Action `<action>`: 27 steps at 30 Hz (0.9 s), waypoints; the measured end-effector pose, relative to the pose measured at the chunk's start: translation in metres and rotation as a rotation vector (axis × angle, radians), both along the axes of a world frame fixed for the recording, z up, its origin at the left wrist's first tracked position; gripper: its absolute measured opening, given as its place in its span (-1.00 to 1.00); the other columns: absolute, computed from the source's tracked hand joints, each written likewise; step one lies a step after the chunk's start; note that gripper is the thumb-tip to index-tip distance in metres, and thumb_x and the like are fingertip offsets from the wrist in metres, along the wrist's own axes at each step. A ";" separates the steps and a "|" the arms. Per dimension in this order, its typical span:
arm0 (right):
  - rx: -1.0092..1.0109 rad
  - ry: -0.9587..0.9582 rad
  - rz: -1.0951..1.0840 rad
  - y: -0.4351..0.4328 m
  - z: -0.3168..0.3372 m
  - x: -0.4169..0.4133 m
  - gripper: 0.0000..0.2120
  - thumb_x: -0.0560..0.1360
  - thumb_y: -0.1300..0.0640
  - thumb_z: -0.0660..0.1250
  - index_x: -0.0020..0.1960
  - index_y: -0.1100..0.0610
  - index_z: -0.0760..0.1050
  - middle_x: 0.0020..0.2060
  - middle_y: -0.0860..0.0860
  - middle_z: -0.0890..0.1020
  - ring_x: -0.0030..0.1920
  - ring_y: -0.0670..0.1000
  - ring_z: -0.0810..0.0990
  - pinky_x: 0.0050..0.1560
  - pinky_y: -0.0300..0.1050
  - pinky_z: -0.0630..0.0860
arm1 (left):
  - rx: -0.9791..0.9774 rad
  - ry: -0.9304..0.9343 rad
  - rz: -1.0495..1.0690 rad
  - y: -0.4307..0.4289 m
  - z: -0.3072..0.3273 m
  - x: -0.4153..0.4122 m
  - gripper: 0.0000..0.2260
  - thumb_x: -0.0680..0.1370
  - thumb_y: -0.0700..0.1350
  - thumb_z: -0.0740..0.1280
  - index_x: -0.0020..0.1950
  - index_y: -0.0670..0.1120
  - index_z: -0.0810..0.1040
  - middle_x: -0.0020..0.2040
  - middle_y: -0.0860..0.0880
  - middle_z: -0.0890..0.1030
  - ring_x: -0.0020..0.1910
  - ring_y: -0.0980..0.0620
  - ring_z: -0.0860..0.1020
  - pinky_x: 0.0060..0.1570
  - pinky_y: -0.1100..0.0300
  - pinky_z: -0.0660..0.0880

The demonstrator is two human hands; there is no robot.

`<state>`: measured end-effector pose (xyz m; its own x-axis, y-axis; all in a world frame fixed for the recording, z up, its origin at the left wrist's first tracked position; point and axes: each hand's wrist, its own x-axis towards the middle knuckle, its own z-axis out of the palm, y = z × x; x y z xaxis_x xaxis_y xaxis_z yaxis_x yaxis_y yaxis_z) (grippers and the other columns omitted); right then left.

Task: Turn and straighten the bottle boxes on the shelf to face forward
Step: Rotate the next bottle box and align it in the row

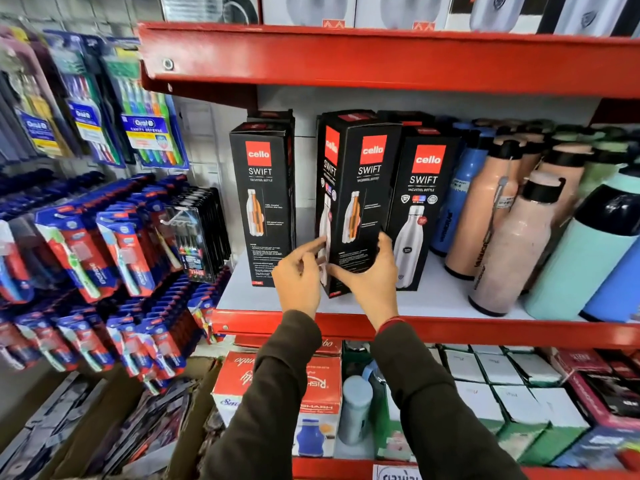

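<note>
Three black Cello Swift bottle boxes stand on the white shelf (433,301). The left box (263,202) stands alone, facing forward. The middle box (356,188) is turned at an angle, so two of its faces show. My left hand (299,275) touches its lower left face with the fingertips. My right hand (370,275) grips its lower front and right edge. The right box (420,209) stands just behind my right hand, facing forward. More black boxes stand behind these in the back row.
Loose bottles (505,237) in peach, blue and mint crowd the shelf to the right. Toothbrush packs (114,237) hang on the left wall. A red shelf edge (381,60) runs overhead. Boxes and bottles (322,393) fill the shelf below.
</note>
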<state>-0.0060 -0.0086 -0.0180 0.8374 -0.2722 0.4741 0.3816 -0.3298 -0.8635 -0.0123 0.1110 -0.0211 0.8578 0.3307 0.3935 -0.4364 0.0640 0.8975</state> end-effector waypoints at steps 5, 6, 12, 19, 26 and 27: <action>-0.015 -0.006 0.050 0.001 0.006 -0.002 -0.15 0.16 0.06 0.62 0.36 -0.08 0.31 0.17 -0.17 0.57 0.22 -0.19 0.54 0.27 -0.16 0.50 | 0.268 -0.048 0.094 0.009 0.007 0.012 -0.58 0.57 -0.39 0.12 0.39 -0.16 0.48 0.20 -0.16 0.55 0.20 -0.03 0.53 0.31 0.31 0.40; -0.019 0.004 0.060 0.001 0.007 -0.003 -0.16 0.15 0.03 0.61 0.34 -0.14 0.31 0.15 -0.28 0.55 0.20 -0.29 0.51 0.23 -0.29 0.48 | 0.332 -0.041 0.098 0.011 0.008 0.015 -0.60 0.60 -0.38 0.13 0.42 -0.19 0.44 0.26 -0.18 0.49 0.25 -0.03 0.48 0.30 0.47 0.30; -0.032 0.037 0.156 -0.002 0.009 0.000 -0.09 0.21 0.01 0.57 0.45 -0.24 0.20 0.28 -0.28 0.48 0.33 -0.22 0.45 0.33 -0.21 0.42 | 0.355 0.041 -0.147 0.023 0.005 0.023 -0.61 0.68 -0.18 0.13 0.53 -0.13 0.28 0.45 -0.07 0.45 0.41 0.02 0.42 0.39 0.28 0.31; -0.116 0.070 0.211 -0.011 0.012 0.004 -0.04 0.39 0.19 0.42 0.59 -0.08 -0.08 0.52 -0.09 0.29 0.49 -0.17 0.26 0.48 -0.09 0.28 | 0.244 -0.015 -0.163 0.022 0.002 0.023 -0.63 0.65 -0.19 0.22 0.47 -0.08 0.36 0.34 0.06 0.54 0.28 0.29 0.52 0.22 0.44 0.42; -0.221 0.111 0.156 -0.010 0.006 0.020 -0.20 0.52 0.35 0.26 0.59 -0.06 -0.04 0.35 -0.08 0.45 0.07 -0.41 0.49 0.03 -0.59 0.37 | 0.223 0.007 -0.025 0.010 -0.005 0.027 -0.62 0.61 -0.18 0.30 0.44 -0.11 0.44 0.13 0.06 0.60 0.01 0.52 0.54 -0.01 0.62 0.40; -0.237 0.118 0.139 -0.009 0.006 0.022 -0.21 0.52 0.36 0.25 0.59 -0.05 -0.03 0.35 -0.04 0.47 0.12 -0.32 0.50 0.05 -0.58 0.36 | 0.221 0.018 -0.011 0.009 -0.006 0.028 -0.62 0.61 -0.19 0.30 0.43 -0.11 0.44 0.12 0.05 0.60 0.01 0.47 0.56 0.00 0.62 0.40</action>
<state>0.0156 -0.0180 -0.0125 0.9118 -0.0446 0.4082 0.3390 -0.4795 -0.8094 0.0161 0.1197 -0.0271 0.8684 0.2291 0.4397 -0.4202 -0.1306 0.8980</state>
